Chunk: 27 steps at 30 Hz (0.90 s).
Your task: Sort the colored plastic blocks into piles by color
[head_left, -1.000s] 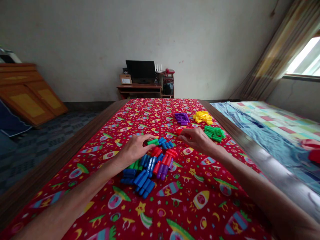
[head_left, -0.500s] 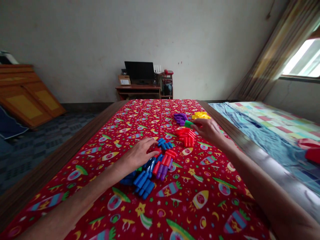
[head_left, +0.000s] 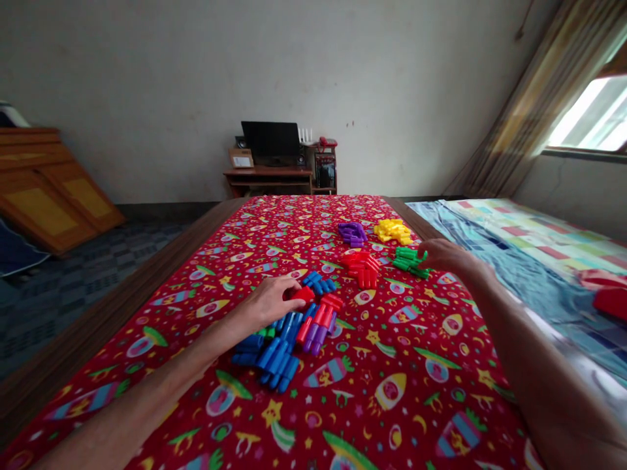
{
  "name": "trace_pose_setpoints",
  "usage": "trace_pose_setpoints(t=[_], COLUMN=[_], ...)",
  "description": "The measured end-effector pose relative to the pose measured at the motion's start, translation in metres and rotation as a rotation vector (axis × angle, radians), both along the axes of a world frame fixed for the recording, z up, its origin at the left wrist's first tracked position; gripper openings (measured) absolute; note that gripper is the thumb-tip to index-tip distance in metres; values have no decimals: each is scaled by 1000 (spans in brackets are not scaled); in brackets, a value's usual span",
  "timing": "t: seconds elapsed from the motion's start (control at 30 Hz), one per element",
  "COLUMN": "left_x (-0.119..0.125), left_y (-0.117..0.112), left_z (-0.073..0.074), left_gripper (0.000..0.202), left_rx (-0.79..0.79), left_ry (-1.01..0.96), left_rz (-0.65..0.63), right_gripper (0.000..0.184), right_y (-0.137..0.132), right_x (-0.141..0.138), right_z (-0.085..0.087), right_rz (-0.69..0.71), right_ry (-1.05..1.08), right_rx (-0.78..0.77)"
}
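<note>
Between the thumb and fingers of my left hand [head_left: 270,301] is a red plastic piece [head_left: 304,294], just above the mixed pile. That pile has blue pieces [head_left: 277,360], purple pieces [head_left: 313,337] and red pieces [head_left: 327,309], with a bit of green under the hand. A small blue cluster [head_left: 319,282] lies just beyond it. Farther right, my right hand [head_left: 448,256] is at the green pieces [head_left: 407,259], its fingers closed on a green one at the group's right edge. Its thumb is partly hidden.
Sorted groups of purple pieces [head_left: 353,234], yellow pieces [head_left: 392,230] and red pieces [head_left: 361,268] lie on the red patterned cloth [head_left: 386,418]. Beyond the table's right edge is a bed [head_left: 519,228]. A desk with a monitor [head_left: 270,142] stands against the wall.
My right hand has moved right and nearer with its green piece, from beside the purple group to the green group, now uncovered. My left hand has lifted a red piece slightly.
</note>
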State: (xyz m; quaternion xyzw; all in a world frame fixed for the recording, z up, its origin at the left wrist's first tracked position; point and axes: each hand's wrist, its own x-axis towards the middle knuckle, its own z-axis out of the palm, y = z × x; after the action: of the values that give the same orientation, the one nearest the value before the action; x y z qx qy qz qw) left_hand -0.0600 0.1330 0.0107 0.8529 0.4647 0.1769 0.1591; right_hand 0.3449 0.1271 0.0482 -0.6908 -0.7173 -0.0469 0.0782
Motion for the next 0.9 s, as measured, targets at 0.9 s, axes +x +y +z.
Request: trace_pose_setpoints(t=[0.9], left_x=[13], left_y=[-36], left_z=[0], left_gripper=[54], left_rx=[-12], left_ry=[144], left_rz=[-361], right_gripper=[33], right_y=[14], right_x=[-100], right_z=[-49], right_rz=[329], right_ry=[162], right_rx=[187])
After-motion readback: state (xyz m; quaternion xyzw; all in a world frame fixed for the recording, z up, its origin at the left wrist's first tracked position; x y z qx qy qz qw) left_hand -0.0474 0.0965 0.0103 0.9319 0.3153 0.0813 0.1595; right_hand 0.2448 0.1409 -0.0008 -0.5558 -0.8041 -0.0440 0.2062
